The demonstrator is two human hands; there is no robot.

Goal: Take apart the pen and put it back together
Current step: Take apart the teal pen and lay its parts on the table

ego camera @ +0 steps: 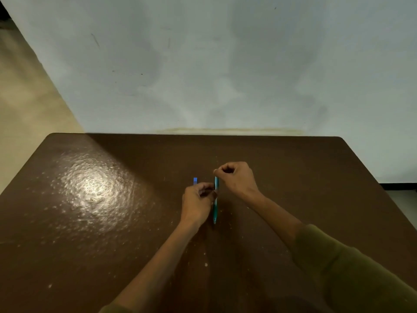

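A slim teal pen (pixel 216 206) is held nearly upright over the middle of the brown table (pixel 90 222), its tip pointing toward me. My left hand (pixel 197 203) pinches its barrel about halfway up. My right hand (pixel 237 177) has its fingertips closed on the pen's top end. A small blue piece (pixel 195 181), likely the pen's cap, shows just above my left hand; whether it lies on the table or sits in my fingers is unclear.
The table reaches back to a pale wall (pixel 225 64). A bright glare patch (pixel 94 184) lies on the left of the tabletop. Small white specks dot the surface. Floor shows past the left edge (pixel 27 109).
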